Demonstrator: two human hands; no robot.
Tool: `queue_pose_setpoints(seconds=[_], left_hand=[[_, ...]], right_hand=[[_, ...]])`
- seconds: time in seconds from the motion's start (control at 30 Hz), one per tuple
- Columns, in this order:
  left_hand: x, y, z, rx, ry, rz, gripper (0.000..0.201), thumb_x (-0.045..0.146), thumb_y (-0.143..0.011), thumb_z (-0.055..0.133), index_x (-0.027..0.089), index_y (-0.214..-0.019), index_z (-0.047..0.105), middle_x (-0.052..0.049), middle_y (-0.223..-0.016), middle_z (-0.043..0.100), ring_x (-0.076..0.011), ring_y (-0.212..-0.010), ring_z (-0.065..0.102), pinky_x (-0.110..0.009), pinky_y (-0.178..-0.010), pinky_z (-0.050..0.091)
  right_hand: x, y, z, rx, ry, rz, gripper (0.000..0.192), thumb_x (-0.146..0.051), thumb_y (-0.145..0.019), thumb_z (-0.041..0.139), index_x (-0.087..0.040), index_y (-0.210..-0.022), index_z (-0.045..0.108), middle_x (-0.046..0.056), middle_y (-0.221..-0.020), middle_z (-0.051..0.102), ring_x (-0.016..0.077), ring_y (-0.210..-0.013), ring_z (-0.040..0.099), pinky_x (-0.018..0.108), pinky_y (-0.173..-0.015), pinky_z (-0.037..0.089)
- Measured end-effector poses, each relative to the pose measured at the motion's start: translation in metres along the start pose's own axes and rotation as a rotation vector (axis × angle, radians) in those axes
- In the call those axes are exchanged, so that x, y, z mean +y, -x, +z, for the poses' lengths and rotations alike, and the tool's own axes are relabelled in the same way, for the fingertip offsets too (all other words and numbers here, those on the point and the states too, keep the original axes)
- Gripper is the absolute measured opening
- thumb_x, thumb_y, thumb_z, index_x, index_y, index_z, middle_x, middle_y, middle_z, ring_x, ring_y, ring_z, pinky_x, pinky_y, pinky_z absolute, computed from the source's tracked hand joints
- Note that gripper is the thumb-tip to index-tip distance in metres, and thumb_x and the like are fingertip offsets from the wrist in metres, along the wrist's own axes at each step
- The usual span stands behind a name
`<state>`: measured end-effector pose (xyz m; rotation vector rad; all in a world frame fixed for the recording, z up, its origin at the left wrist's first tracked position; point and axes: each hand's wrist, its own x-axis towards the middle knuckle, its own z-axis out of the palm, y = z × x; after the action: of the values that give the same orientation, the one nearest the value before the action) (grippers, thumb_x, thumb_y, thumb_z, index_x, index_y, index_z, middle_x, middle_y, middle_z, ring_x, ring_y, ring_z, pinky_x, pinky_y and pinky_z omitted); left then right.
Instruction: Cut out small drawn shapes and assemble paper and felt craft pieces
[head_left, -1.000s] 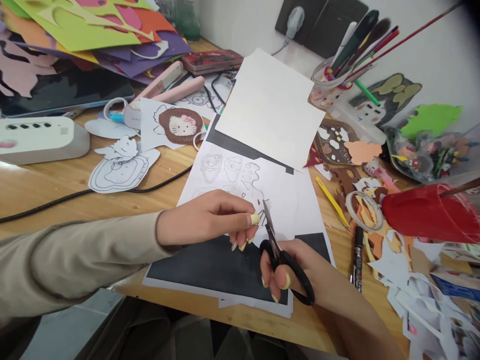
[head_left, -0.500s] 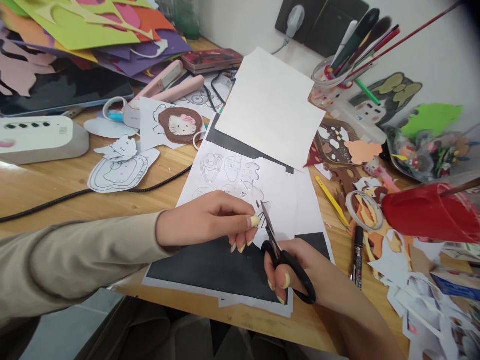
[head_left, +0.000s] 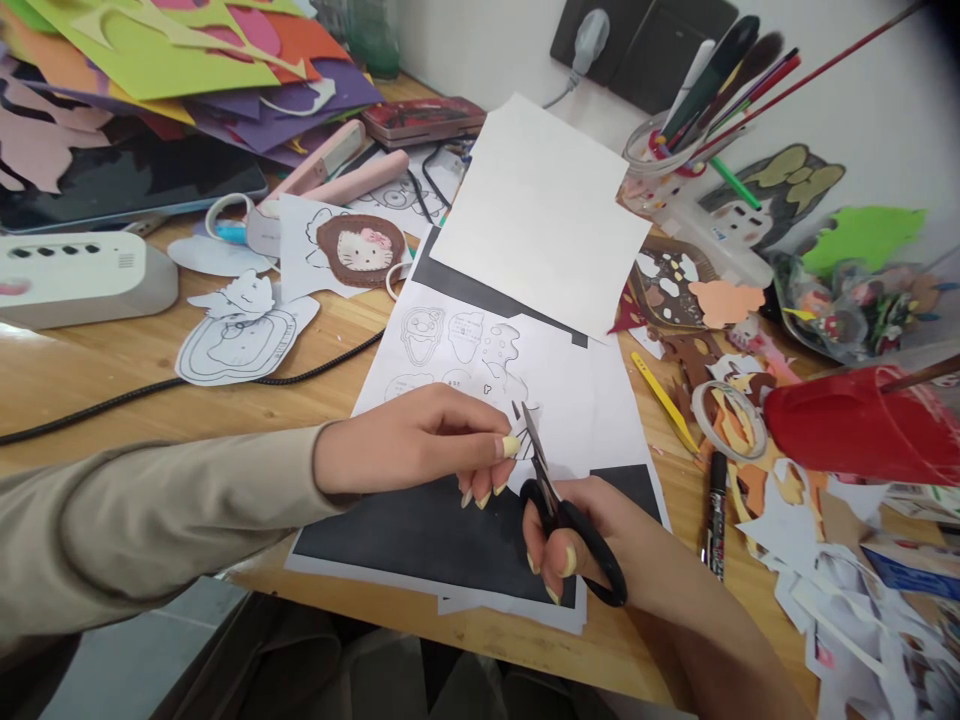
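Observation:
My left hand (head_left: 442,440) pinches a small white paper piece (head_left: 523,440) with black lines between thumb and fingers. In my right hand (head_left: 585,530) are black-handled scissors (head_left: 556,510), fingers through the loops. Their blades point up and away, slightly parted, at the right edge of the paper piece. Both hands are above a printed sheet (head_left: 435,340) with outlined cartoon shapes. Below them a sheet with a large black area (head_left: 420,540) lies near the table's front edge. Part of the small piece is hidden by my left fingers.
Blank white paper (head_left: 540,220) lies behind. At right are a red cup (head_left: 862,425), a tape roll (head_left: 729,420), a black marker (head_left: 717,510), yellow tweezers (head_left: 664,400) and paper scraps. Paper cutouts (head_left: 240,340) and a black cord (head_left: 330,362) are at left.
My right hand and the scissors' handles have shifted slightly left. The left hand stays nearly still, holding the paper piece.

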<state>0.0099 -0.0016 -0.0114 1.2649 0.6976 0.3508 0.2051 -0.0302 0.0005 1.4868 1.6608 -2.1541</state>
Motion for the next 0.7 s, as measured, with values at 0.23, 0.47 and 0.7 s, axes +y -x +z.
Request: queue_pose_setpoints(seconds=[0.23,0.47,0.7], left_hand=[[-0.0003,-0.0003,-0.0001,-0.004,0.006,-0.001,0.025,0.021,-0.081,0.037,0.009,-0.065,0.053,-0.001,-0.059,0.050,-0.0061,-0.057,0.049,-0.014,-0.055,0.041],[-0.0013,-0.0009,-0.0013,0.005,0.003,0.017,0.025,0.022,-0.081,0.037,0.009,-0.065,0.053,-0.001,-0.059,0.050,-0.0057,-0.058,0.049,-0.013,-0.055,0.040],[-0.0006,-0.0019,0.0039,0.086,0.001,0.004,0.024,0.031,-0.077,0.045,0.010,-0.070,0.052,-0.001,-0.065,0.053,-0.0064,-0.057,0.048,-0.015,-0.054,0.040]], right_hand=[[-0.0029,-0.0004,0.0010,0.000,-0.026,0.038,0.018,-0.031,-0.068,0.053,-0.014,-0.061,0.051,-0.001,-0.052,0.050,0.0081,-0.048,0.041,0.019,-0.047,0.031],[-0.0036,0.0002,0.0016,0.006,0.003,-0.012,0.030,-0.041,-0.069,0.053,-0.013,-0.058,0.049,-0.001,-0.050,0.048,0.0069,-0.046,0.037,0.018,-0.043,0.028],[0.0025,-0.0087,0.0102,0.029,-0.106,-0.116,0.038,-0.051,-0.071,0.047,-0.014,-0.061,0.048,0.000,-0.050,0.048,0.0087,-0.048,0.041,0.022,-0.049,0.031]])
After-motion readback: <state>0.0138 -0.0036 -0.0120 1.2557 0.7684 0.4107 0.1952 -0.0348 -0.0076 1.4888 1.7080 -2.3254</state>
